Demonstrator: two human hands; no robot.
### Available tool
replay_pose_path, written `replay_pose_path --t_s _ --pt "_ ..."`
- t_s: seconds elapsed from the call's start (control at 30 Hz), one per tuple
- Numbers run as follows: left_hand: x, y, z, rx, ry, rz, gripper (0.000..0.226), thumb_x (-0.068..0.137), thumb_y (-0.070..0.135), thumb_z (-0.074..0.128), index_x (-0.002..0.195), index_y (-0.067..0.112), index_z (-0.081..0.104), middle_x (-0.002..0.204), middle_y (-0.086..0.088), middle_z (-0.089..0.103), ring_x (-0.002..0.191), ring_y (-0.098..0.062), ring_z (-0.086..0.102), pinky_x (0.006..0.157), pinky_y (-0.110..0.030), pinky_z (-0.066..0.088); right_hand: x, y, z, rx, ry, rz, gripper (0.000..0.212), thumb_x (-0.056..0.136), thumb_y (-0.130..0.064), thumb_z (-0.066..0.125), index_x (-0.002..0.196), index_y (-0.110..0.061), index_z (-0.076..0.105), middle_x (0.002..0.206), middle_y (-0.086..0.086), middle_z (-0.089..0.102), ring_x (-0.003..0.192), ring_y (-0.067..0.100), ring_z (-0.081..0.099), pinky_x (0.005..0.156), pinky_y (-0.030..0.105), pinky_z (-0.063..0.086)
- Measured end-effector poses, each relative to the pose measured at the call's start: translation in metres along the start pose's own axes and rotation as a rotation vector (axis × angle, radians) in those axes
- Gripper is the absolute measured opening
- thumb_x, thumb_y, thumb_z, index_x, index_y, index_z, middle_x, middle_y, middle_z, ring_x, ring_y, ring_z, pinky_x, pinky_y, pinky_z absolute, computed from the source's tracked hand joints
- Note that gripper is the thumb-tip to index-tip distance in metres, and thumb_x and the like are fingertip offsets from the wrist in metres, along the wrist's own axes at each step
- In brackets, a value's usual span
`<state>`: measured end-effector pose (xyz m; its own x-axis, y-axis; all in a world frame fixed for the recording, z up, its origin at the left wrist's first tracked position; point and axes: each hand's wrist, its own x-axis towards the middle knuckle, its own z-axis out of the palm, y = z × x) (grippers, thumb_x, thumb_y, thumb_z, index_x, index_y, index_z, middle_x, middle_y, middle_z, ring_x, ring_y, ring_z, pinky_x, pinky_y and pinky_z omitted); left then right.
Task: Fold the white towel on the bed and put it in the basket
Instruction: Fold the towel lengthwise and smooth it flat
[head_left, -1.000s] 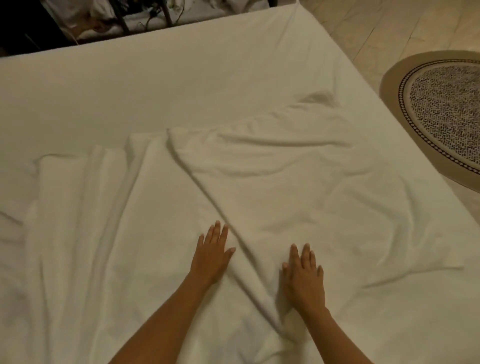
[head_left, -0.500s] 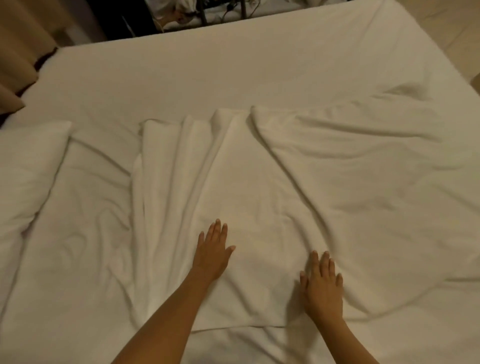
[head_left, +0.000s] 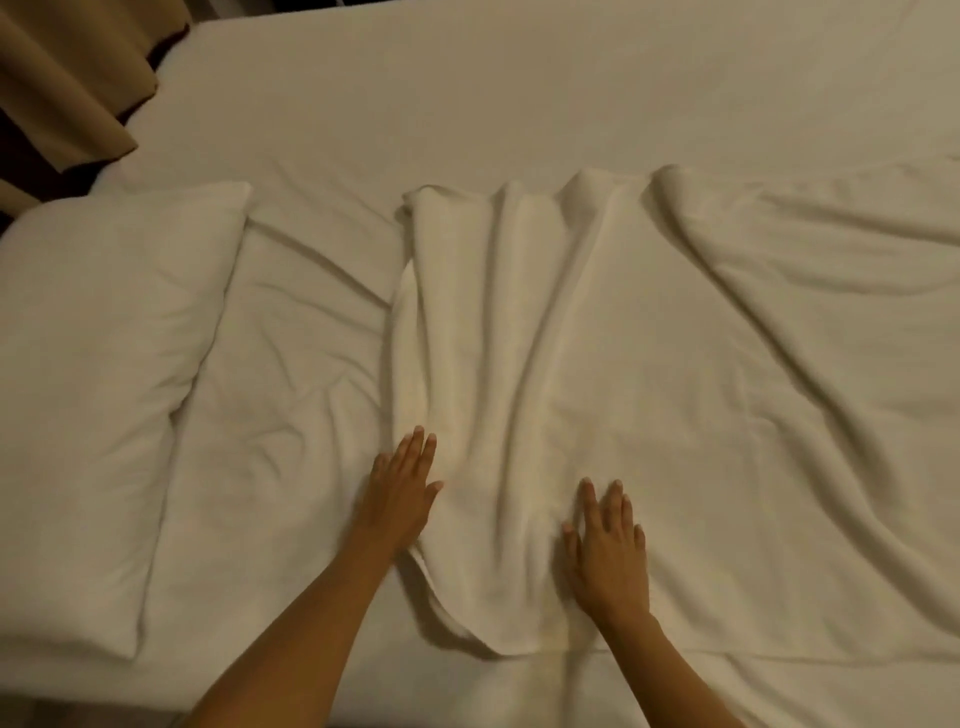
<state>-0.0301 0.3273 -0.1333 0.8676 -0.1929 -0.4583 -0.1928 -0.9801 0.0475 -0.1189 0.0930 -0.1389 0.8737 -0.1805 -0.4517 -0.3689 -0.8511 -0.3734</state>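
Observation:
The white towel (head_left: 649, 395) lies spread across the bed (head_left: 519, 93), rumpled into long ridges along its left part and running off to the right. My left hand (head_left: 402, 491) rests flat, fingers together, on the towel's left edge. A little to the right, my right hand (head_left: 608, 545) lies palm down on the towel near its front edge, fingers slightly apart. Neither hand grips any cloth. No basket is in view.
A white pillow (head_left: 98, 374) lies at the left end of the bed. Tan curtains (head_left: 57, 78) hang at the top left beyond the mattress corner. The bed's front edge runs along the bottom left of the view.
The view has swung left, bringing the pillow and curtains in. Both hands have slid left over the towel, the left one reaching its left edge; the ridges there have bunched closer.

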Motion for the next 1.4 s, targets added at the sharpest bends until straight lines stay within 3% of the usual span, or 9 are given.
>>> replay_pose_path --t_s 0.13,0.27,0.4,0.63,0.73,0.9,1.1,1.3,1.4 --pt "-0.013 -0.052 0.003 -0.054 0.05 0.006 0.075 0.088 0.047 0.006 0.147 0.006 0.024 0.156 -0.01 0.022 0.143 -0.025 0.028 0.113 -0.046 0.028 -0.012 -0.059 0.033 0.024 -0.018 -0.051 0.074 0.08 -0.051 -0.008 0.148 -0.023 -0.004 0.158 0.011 -0.003 0.146 0.026 0.003 0.116 0.041 0.01" --pt "-0.023 -0.092 0.023 0.052 0.043 0.112 0.056 0.08 0.028 0.064 0.131 0.007 0.054 0.141 -0.009 0.05 0.121 -0.022 0.058 0.088 -0.04 0.054 -0.031 -0.099 0.061 0.046 -0.045 -0.122 0.067 0.085 -0.052 -0.002 0.146 -0.025 -0.003 0.158 0.006 0.001 0.146 0.022 0.006 0.116 0.038 0.01" --pt "-0.024 -0.098 0.037 0.136 0.041 0.251 0.079 0.061 0.031 0.078 0.133 0.011 0.052 0.14 -0.008 0.052 0.125 -0.019 0.055 0.093 -0.039 0.051 -0.046 -0.109 0.075 0.005 -0.12 -0.218 0.07 0.082 -0.061 -0.012 0.144 -0.03 -0.013 0.155 -0.001 -0.016 0.143 0.014 -0.012 0.113 0.032 -0.007" --pt "-0.008 -0.094 0.047 0.244 0.08 0.321 0.075 0.067 0.032 0.066 0.136 0.009 0.048 0.144 -0.009 0.048 0.13 -0.02 0.05 0.1 -0.041 0.045 -0.045 -0.095 0.094 -0.1 -0.153 -0.299 0.074 0.091 -0.064 0.016 0.144 -0.026 -0.019 0.152 -0.005 -0.019 0.141 0.012 -0.017 0.116 0.034 -0.01" --pt "0.0 -0.09 0.049 0.28 0.116 0.308 0.063 0.074 0.017 0.038 0.135 0.009 0.049 0.142 -0.008 0.05 0.127 -0.018 0.052 0.099 -0.037 0.046 -0.044 -0.091 0.102 -0.105 -0.087 -0.325 0.064 0.096 -0.05 0.018 0.146 -0.022 -0.011 0.158 0.001 -0.002 0.142 0.013 -0.009 0.114 0.034 -0.009" --pt "0.009 -0.087 0.048 0.308 0.173 0.345 0.059 0.073 0.01 0.043 0.131 0.007 0.055 0.136 -0.01 0.056 0.12 -0.02 0.059 0.093 -0.033 0.051 -0.041 -0.093 0.109 -0.079 0.027 -0.334 0.059 0.096 -0.036 0.02 0.148 -0.012 0.01 0.154 0.007 0.025 0.142 0.022 0.021 0.115 0.038 0.013" --pt "-0.014 -0.102 0.039 0.33 0.27 0.327 0.062 0.069 -0.002 0.027 0.118 0.002 0.065 0.121 -0.014 0.067 0.105 -0.024 0.068 0.081 -0.036 0.057 -0.055 -0.093 0.099 -0.072 -0.032 -0.397 0.065 0.095 -0.014 0.032 0.149 -0.024 -0.003 0.156 0.014 0.015 0.144 0.027 0.015 0.117 0.038 0.014" --pt "-0.06 -0.148 0.022 0.351 0.271 0.22 0.072 0.043 -0.012 0.078 0.113 -0.001 0.067 0.115 -0.018 0.069 0.101 -0.029 0.069 0.079 -0.042 0.057 -0.063 -0.098 0.1 -0.177 -0.023 -0.434 0.046 0.09 -0.005 0.046 0.135 -0.015 0.046 0.146 0.023 0.035 0.132 0.038 0.039 0.106 0.042 0.036" --pt "-0.087 -0.172 0.024 0.406 0.253 0.183 0.073 0.041 -0.01 0.081 0.112 -0.002 0.067 0.115 -0.019 0.068 0.101 -0.029 0.069 0.079 -0.041 0.057 -0.066 -0.108 0.102 -0.172 -0.031 -0.48 0.048 0.089 0.002 0.046 0.135 -0.013 0.046 0.148 0.021 0.034 0.136 0.035 0.034 0.109 0.039 0.032"
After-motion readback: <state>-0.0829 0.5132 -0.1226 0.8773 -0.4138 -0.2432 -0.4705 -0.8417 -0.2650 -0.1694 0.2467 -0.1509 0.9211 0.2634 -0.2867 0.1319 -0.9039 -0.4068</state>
